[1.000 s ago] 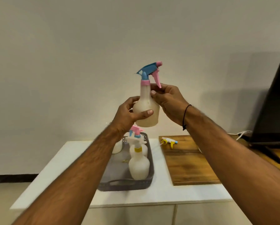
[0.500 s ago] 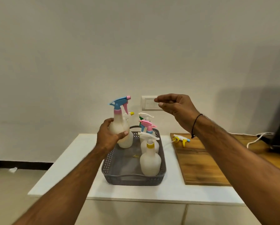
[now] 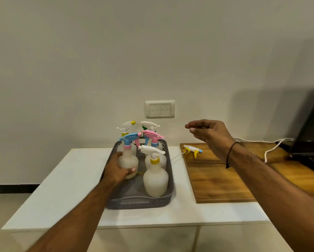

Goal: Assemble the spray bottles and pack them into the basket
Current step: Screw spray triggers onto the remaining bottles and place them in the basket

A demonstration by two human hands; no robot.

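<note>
Lowered from chest height, the blue-capped spray bottle (image 3: 128,160) now stands inside the grey basket (image 3: 139,201) at its left side, with the left hand (image 3: 117,170) wrapped round its rounded belly, thumb across the front. Its body is frosted, translucent plastic, pear-shaped below a narrow neck, with a pink collar and a glossy blue trigger head with a pink lever. The right hand (image 3: 210,136) has let go and hangs in the air to the right of the basket, above the wooden board (image 3: 220,180), fingers loosely extended and holding nothing; a thin black band circles its wrist.

The basket is a shallow rectangular tray of grey plastic with perforated, lattice-like walls and a handle slot in the near wall. It holds several upright bottles of the same milky plastic: nearest, a bottle with a yellow collar and white trigger head (image 3: 155,176); behind it, one with a pink head (image 3: 153,139); at the far end, a white head with a yellow nozzle tip (image 3: 126,127) and a white head with a green part (image 3: 149,126). How many bottles stand at the back cannot be told exactly.

The basket sits on a smooth white counter (image 3: 70,188). Beside it the board shows a warm brown grain, and a loose trigger head (image 3: 192,150), white with yellow and blue parts, lies at its far left corner, its thin dip tube trailing toward the basket. A white cord (image 3: 269,150) lies farther right.
</note>
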